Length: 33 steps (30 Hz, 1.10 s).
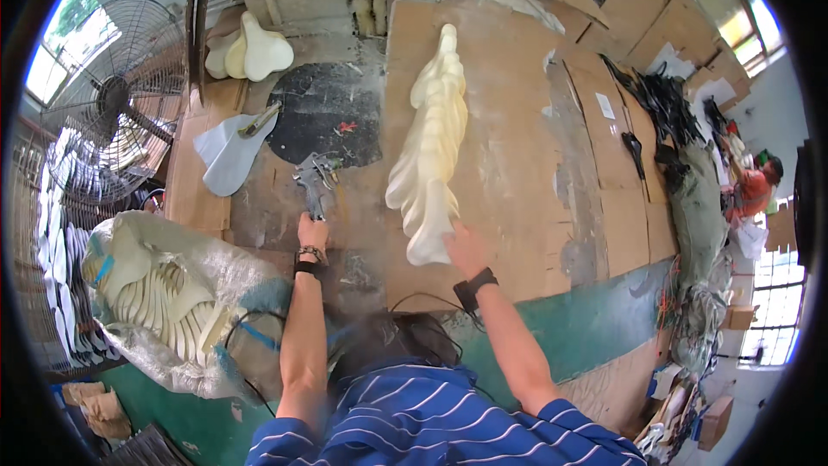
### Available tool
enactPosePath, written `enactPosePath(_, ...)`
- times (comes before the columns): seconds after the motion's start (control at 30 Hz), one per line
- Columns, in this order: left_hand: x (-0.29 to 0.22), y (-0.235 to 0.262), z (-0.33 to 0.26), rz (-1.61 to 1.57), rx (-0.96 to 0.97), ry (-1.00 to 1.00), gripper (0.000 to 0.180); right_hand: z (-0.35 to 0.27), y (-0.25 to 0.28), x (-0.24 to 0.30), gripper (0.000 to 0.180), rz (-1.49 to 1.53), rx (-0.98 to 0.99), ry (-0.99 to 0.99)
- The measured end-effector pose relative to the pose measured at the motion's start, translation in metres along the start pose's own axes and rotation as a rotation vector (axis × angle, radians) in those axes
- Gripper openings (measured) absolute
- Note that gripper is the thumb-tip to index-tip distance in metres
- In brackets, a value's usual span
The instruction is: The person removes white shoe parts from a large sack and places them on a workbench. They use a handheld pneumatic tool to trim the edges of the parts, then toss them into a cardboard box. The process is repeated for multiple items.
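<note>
The left hand (311, 230) grips a metal spray gun (316, 181) over the stained workbench (517, 164). The right hand (466, 250) rests on the near end of a long row of overlapped cream foam pieces (431, 147). A plastic bag of similar pieces (164, 302) sits near left, with a fan (112, 103) far left.

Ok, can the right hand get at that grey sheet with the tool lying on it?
Probably not as things stand: the right hand rests on the cream pieces, and the left hand with its spray gun lies between it and the grey sheet.

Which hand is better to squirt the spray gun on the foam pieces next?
The left hand, probably. It already grips the spray gun, beside the row of foam pieces. The right hand lies flat on the row's near end and holds no tool.
</note>
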<state>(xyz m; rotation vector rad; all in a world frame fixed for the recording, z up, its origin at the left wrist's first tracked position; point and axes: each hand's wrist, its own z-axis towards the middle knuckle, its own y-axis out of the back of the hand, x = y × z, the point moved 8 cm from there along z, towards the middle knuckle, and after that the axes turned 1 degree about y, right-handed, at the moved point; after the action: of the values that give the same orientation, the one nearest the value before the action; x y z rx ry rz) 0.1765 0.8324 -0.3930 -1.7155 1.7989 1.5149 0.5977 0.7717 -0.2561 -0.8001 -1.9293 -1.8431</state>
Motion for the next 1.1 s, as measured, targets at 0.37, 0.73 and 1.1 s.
enactPosePath(0.37, -0.135, 0.044, -0.291, -0.226, -0.043, -0.623, 0.022, -0.124, 0.057, 0.111, 0.071, 0.623, -0.092, 0.136)
enactPosePath(0.73, -0.097, 0.014, -0.414, -0.055, 0.573, -0.986, 0.05, -0.232, 0.163, 0.089, 0.032, 0.992, -0.344, -0.111)
enactPosePath(1.1, 0.172, -0.067, -0.365, 0.686, 0.865, -0.519, 0.05, -0.344, 0.341, 0.005, 0.039, 0.85, -0.589, 0.057)
